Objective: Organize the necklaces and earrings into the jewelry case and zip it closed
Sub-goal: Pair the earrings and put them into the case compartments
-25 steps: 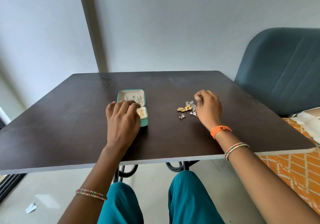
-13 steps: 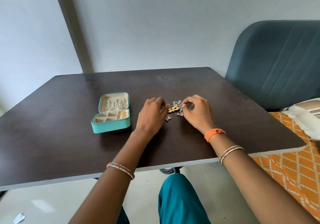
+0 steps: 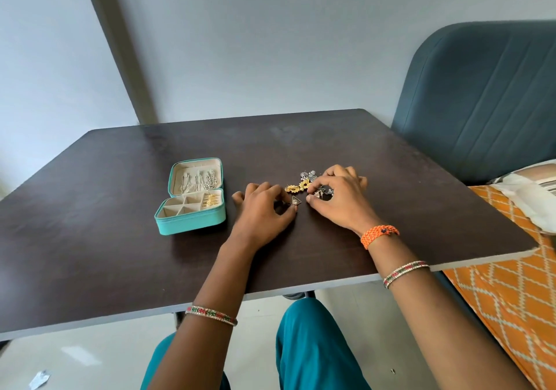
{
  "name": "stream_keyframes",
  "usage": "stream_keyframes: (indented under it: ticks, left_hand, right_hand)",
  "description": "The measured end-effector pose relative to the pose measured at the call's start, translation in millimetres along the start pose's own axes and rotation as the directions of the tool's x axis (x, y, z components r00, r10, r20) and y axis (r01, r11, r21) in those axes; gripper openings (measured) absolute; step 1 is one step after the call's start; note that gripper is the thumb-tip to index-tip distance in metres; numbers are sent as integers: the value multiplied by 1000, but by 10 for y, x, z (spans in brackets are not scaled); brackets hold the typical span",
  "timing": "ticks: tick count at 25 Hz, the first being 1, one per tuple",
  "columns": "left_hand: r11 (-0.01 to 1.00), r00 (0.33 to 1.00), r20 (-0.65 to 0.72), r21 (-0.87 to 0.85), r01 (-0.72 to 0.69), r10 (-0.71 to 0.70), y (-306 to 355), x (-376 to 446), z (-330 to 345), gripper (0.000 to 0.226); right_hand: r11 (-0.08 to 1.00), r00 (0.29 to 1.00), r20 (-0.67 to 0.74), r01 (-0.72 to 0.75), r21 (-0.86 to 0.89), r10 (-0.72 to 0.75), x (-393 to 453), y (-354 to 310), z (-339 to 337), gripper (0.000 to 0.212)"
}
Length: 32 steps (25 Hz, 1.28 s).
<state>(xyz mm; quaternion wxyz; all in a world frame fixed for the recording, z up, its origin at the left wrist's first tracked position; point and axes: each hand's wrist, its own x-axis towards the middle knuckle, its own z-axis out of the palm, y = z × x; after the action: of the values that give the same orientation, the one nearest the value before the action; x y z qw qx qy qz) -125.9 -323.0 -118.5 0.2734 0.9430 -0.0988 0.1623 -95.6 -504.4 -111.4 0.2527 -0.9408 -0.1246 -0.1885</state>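
The left hand (image 3: 264, 209) has left the jewelry case (image 3: 192, 200), which sits open at centre-left, and now joins the right hand (image 3: 340, 197) at the loose earrings (image 3: 304, 183) mid-frame. Both hands' fingers curl over small pieces; whether either truly pinches one I cannot tell. Sorting earrings looks to be next.

I can read no text, label, brand or number anywhere from here: nothing legible on the jewelry case (image 3: 192, 209), the table (image 3: 90, 239) or the chair (image 3: 481, 103)
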Motion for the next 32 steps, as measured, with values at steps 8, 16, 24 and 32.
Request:
stream_keyframes:
  ticks: [8, 16, 24, 32]
  left_hand:
    - [982, 1000, -14, -190, 11, -14, 25, 21, -31, 12]
    - [894, 994, -110, -446, -45, -5, 65, -1, -87, 6]
    - [834, 979, -122, -547, 72, -165, -132, 104, -63, 6]
    - [867, 908, -227, -445, 224, -351, -359, 324, -173, 15]
  right_hand:
    - [996, 988, -125, 88, 22, -85, 17, -32, 17, 2]
    - [830, 993, -118, 45, 556, 26, 0, -403, 160, 9]
    - [696, 988, 60, -142, 704, 141, 110, -641, 309, 11]
    - [757, 972, 47, -210, 618, 231, 371, -976, 676, 19]
